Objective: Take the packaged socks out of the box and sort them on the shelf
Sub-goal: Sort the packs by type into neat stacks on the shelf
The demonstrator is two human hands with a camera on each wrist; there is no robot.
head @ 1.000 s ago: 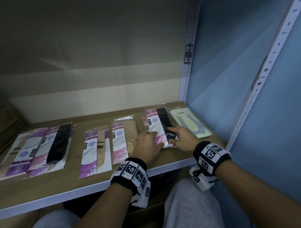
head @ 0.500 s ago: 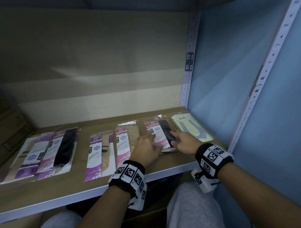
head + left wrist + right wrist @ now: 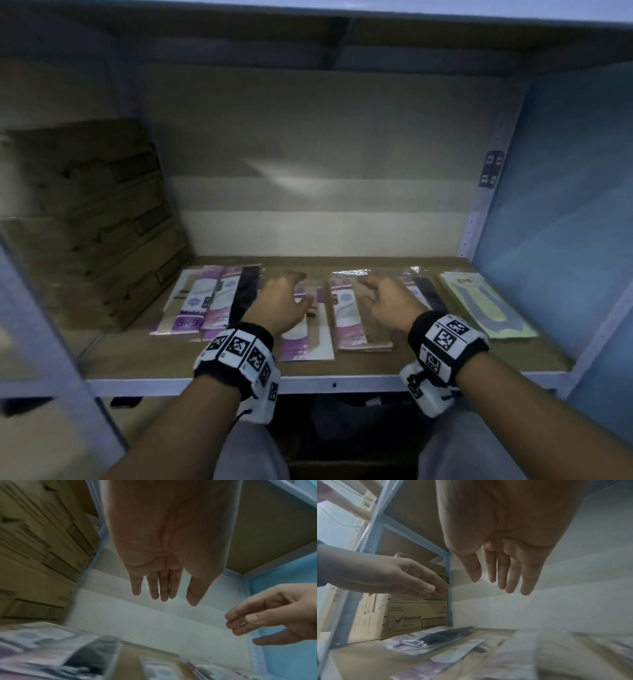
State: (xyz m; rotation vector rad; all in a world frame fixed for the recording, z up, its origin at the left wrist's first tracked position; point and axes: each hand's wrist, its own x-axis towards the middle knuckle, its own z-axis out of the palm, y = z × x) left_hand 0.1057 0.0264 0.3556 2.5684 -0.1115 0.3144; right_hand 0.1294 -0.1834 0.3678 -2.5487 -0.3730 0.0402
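Several packaged socks lie in a row on the brown shelf (image 3: 144, 356). A purple-and-black pile (image 3: 219, 298) is at the left, a beige pack (image 3: 308, 339) and a pink-labelled pack (image 3: 349, 315) sit in the middle, a black pack (image 3: 428, 294) and a yellow pack (image 3: 486, 305) at the right. My left hand (image 3: 281, 301) hovers above the beige pack, fingers straight and relaxed, holding nothing (image 3: 163, 588). My right hand (image 3: 390, 301) hovers above the pink-labelled pack, fingers spread and empty (image 3: 503, 578).
Stacked cardboard cartons (image 3: 92, 219) fill the shelf's left side. A blue panel (image 3: 565, 205) and a perforated metal upright (image 3: 486, 178) close the right side. A dark opening (image 3: 342, 428) shows below the shelf's front edge, between my knees.
Both hands have left the black pack at the right and moved left and up, now hovering over the middle packs. The head view has swung left and up.
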